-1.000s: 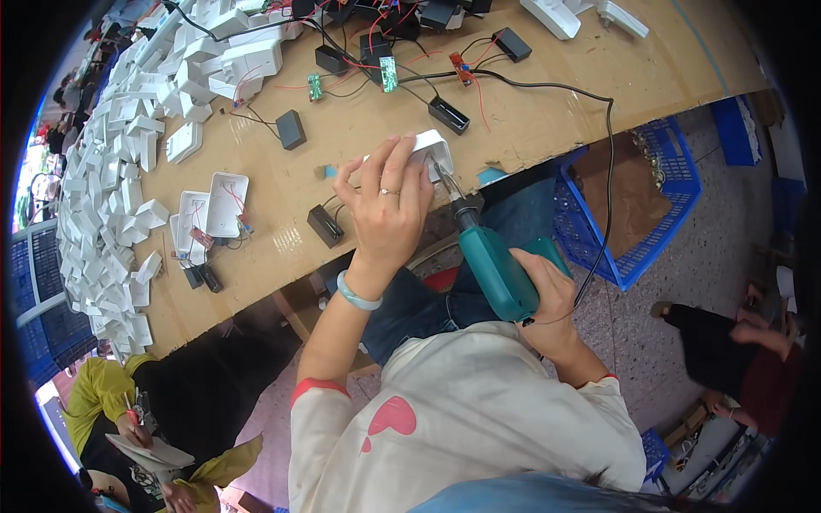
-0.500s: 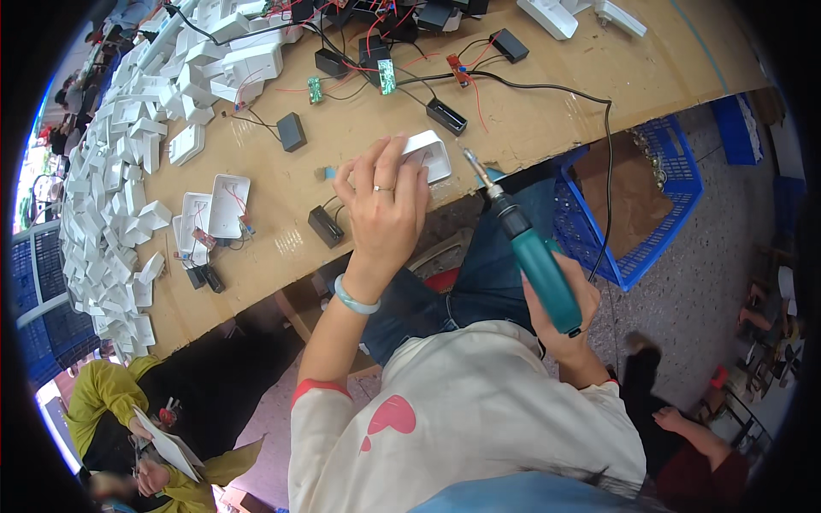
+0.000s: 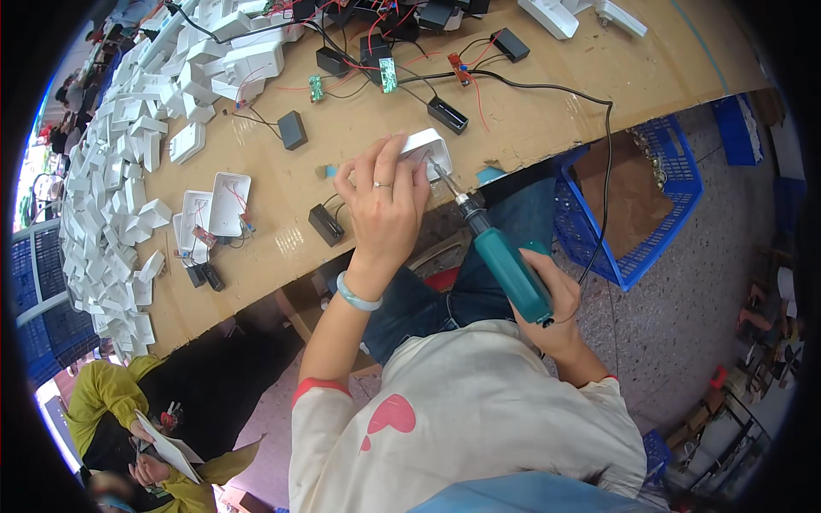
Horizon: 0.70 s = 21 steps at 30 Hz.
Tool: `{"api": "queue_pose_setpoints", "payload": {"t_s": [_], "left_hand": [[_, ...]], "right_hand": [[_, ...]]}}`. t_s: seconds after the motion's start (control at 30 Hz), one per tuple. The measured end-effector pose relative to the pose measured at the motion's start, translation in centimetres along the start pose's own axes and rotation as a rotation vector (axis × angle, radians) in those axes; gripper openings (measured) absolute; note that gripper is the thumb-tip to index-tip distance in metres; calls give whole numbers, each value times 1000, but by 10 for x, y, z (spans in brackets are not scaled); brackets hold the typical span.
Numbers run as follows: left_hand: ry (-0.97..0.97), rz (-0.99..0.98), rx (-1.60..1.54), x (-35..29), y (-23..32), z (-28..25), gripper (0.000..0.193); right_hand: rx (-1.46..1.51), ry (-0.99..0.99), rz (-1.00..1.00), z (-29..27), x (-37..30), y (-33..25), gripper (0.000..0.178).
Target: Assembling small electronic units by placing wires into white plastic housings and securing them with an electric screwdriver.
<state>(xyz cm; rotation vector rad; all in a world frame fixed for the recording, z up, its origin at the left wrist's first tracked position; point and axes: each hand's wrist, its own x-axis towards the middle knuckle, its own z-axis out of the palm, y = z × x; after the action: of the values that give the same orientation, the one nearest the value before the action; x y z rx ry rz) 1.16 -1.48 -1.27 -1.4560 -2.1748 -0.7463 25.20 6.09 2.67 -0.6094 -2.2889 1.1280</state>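
My left hand [image 3: 385, 184] is closed over the near left side of a white plastic case [image 3: 438, 147], keeping it on the cardboard-covered table. The case is open on the side facing me, and my fingers hide part of its inside. My right hand [image 3: 552, 299] grips a green electric screwdriver [image 3: 511, 269], its metal tip reaching the near edge or inside of the case; whether it touches a screw I cannot see. Beside my left wrist lies a black battery holder [image 3: 326, 226] with wires, some of them running under my hand.
White cases [image 3: 128, 197] are heaped along the left. Half-wired cases [image 3: 229, 205] lie nearer. Black battery boxes [image 3: 292, 131], small circuit boards [image 3: 388, 75] and a black cable [image 3: 547, 86] spread across the back. A blue crate [image 3: 633, 272] stands right of the table; another person sits lower left.
My right hand has brought the screwdriver left, so its tip has come from beside the white case to its opening. My left hand and the case have hardly moved.
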Motion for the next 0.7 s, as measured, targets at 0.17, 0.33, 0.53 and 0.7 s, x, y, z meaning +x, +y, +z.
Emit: {"api": "queue_pose_setpoints", "payload": {"t_s": [0.17, 0.33, 0.53, 0.7], "left_hand": [[5, -4, 12, 2, 1, -1, 14], [11, -7, 6, 2, 1, -1, 13], [12, -6, 9, 3, 2, 0, 14], [15, -1, 12, 2, 1, 0, 14]], "right_hand": [[-20, 1, 34, 7, 2, 5, 44], [-39, -29, 58, 9, 6, 3, 46], [-60, -38, 47, 10, 5, 7, 44], [-84, -56, 32, 8, 6, 6, 45]]}}
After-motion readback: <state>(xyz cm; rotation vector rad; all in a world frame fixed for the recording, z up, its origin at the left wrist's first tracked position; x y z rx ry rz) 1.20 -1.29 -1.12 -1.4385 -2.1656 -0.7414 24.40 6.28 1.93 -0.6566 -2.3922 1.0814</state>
